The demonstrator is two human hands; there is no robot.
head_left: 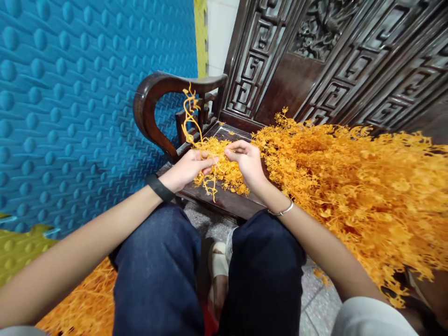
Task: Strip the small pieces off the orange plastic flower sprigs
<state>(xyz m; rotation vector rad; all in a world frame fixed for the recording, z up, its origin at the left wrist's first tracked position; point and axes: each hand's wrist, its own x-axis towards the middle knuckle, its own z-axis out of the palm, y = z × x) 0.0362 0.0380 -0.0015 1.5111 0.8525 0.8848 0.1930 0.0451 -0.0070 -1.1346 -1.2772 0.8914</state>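
Observation:
My left hand [196, 165], with a black band on its wrist, pinches a curly orange plastic stem [191, 116]. The stem rises above the fist, and its lower end hangs below the fingers. Just to the right, my right hand [245, 158] has its thumb and fingertips pressed together; whether a small piece sits between them is too fine to see. Under both hands a low heap of small orange plastic sprigs [227, 179] lies on the dark wooden seat [238, 205].
A big pile of orange plastic foliage [367, 200] spreads along the right. Behind stands a carved wooden backrest [280, 88], with a curved armrest [147, 107] at left. Blue bumpy foam matting [77, 102] fills the left side. More orange strands [84, 298] lie at lower left.

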